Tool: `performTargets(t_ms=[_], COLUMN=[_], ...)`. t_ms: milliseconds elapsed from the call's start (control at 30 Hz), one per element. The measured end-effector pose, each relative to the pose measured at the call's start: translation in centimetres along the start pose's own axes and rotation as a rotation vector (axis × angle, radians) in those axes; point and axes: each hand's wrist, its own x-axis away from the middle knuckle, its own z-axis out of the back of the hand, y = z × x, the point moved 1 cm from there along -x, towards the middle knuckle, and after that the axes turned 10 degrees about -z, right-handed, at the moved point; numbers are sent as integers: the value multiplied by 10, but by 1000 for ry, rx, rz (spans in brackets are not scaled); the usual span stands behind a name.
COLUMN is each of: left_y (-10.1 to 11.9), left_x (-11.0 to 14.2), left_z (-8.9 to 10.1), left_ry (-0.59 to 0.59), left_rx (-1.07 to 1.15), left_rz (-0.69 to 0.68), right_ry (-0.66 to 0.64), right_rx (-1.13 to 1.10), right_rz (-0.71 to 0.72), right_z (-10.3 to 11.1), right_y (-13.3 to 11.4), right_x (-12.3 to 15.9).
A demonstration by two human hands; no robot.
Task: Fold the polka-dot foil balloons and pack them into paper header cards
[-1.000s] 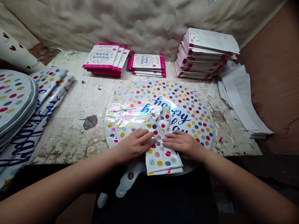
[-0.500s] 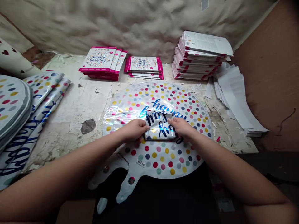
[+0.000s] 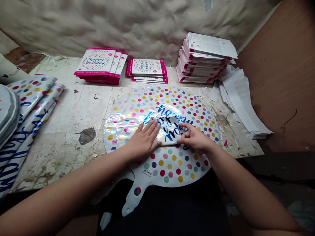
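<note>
While both hands are pressing on it, balloon: a round foil balloon (image 3: pixel 162 167) is lying flat on the workbench, printed with multicoloured polka dots and blue "happy birthday" lettering, its neck tab (image 3: pixel 134 193) hanging past the near edge of the bench.

Fold: a folded section (image 3: pixel 167 129) is lying on top of the balloon's middle, between the hands, showing blue script on its silvery face.

Left hand (image 3: pixel 144 141): it is open, palm down with fingers spread, pressing on the foil, its fingertips touching the fold's left side.

Right hand (image 3: pixel 194 137): its fingers are half curled and resting on the fold's right edge; whether it is gripping the foil I cannot tell.

Left of the hands: flat folded balloons (image 3: pixel 31 101) are lying in overlapping strips at the bench's left side, beside a pile of round balloons (image 3: pixel 7 111).

Far side: two piles of packaged balloons with magenta edges (image 3: pixel 95 62) and (image 3: pixel 146 67) are sitting side by side near the back, and a taller, looser stack of packets (image 3: pixel 204 57) is leaning to their right.

Right side: white paper strips (image 3: pixel 238 98) are lying heaped at the bench's right edge, just beside that stack.
</note>
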Motion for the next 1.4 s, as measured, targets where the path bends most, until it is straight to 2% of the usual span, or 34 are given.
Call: performTargets(t_ms=[100, 167, 233, 300, 333, 400, 467, 533, 600, 667, 733, 800, 900, 967, 1000, 1067, 1100, 1167, 1267, 1333, 1400], left_y=[1, 0, -3, -8, -11, -18, -25, -29, -31, -31, -31, -32, -33, -32, -31, -28, -26, -22, -23, -30, -40], left_x=[0, 0, -3, -8, -11, -14, -13, -9, -4, -5, -11, -21, -32, -35, -34, -30, -27, -16, 12, 37, 59], left_z=[1, 2, 6, 11, 14, 22, 32, 40, 46, 49, 49, 48, 47, 52, 56, 66, 71, 78, 77, 66, 51], left_ry=[3, -8, -38, -85, -106, -93, 56, 237, 298, 269, 244, 202, 149, 179, 205, 267, 299, 375, 460, 473, 500], left_rx=[-9, -12, 0, 29, 51, 120, 301, 662, 1111, 1463, 1669, 1750, 1660, 1593, 1600, 1679, 1722, 1788, 1787, 1742, 1688], left_rz=[17, 8, -12, -33, -36, -19, 79, 256, 436, 563, 647, 697, 712, 708, 705, 710, 710, 662, 563, 589, 668], right_ry=[83, 244, 438, 557, 567, 532, 486, 452, 430, 412, 406, 395, 339, 403, 493, 760, 876, 1004, 1014, 994, 1009], right_rx=[91, 294, 531, 746, 837, 967, 1011, 1009, 1007, 1007, 998, 981, 978, 987, 994, 1024, 1057, 1149, 1182, 1209, 1234], right_rz=[-43, -40, 100, 335, 422, 454, 375, 346, 382, 424, 453, 465, 504, 555, 573, 541, 469, 234, 158, 179, 204], right_z=[8, 8, -2, -19, -28, -40, -42, -35, -25, -20, -19, -23, -20, -2, 14, 57, 82, 132, 184, 201, 207], right_y=[3, -2, -10, -16, -17, -13, -9, -9, -14, -21, -25, -23, -23, -43, -60, -105, -130, -175, -213, -218, -215], right_x=[5, 7, 7, 2, -2, -15, -30, -43, -54, -60, -61, -59, -55, -56, -59, -70, -77, -93, -109, -113, -113])
